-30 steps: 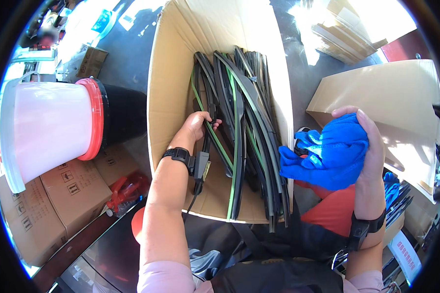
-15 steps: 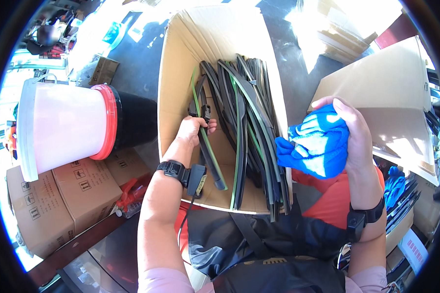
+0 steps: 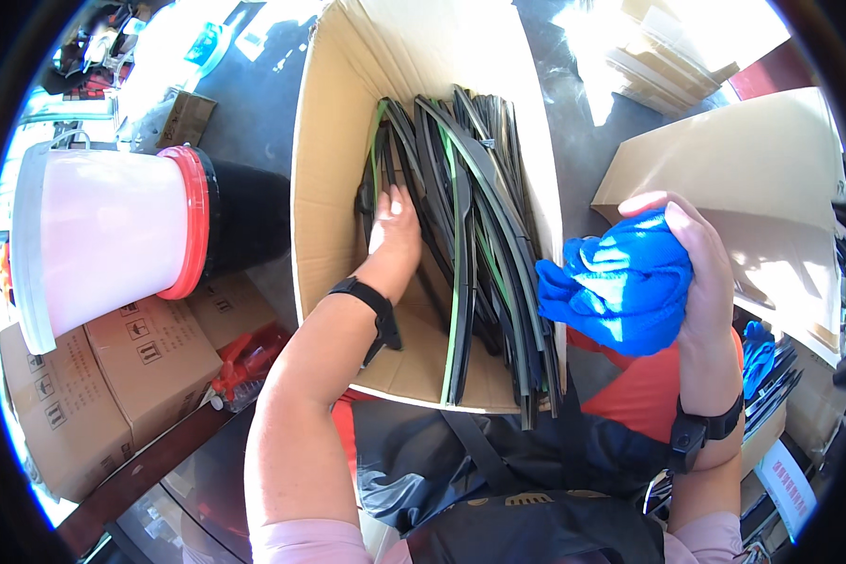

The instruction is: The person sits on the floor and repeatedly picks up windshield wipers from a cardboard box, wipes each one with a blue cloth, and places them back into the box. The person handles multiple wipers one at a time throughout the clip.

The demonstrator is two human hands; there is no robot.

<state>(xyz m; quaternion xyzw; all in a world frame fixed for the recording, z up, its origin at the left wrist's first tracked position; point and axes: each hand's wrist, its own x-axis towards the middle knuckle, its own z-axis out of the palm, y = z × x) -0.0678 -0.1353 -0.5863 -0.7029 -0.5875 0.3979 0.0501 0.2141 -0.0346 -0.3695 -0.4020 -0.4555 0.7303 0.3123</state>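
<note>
Head view: The left hand (image 3: 397, 226) is inside the upright carton (image 3: 327, 174), at its left side. Its fingers are extended and close together, against or just beside a green-edged strip (image 3: 377, 155); the thumb is hidden, so a grip cannot be confirmed. The right hand (image 3: 708, 268) is curled around a blue cloth bundle (image 3: 620, 282), held outside the carton's right wall. The long dark strips (image 3: 463, 235) lean lengthwise in the carton.

Change: half a second ago, the left hand pinched a green-edged strip, its lower end pointing toward the person. That strip now appears to stand along the left wall, which suggests placement rather than lifting.

Markings: the closed boxes (image 3: 150, 362) at left carry small dark print and handling symbols. A white panel (image 3: 786, 489) at lower right bears red characters. No marking is legible on the strips.
</note>
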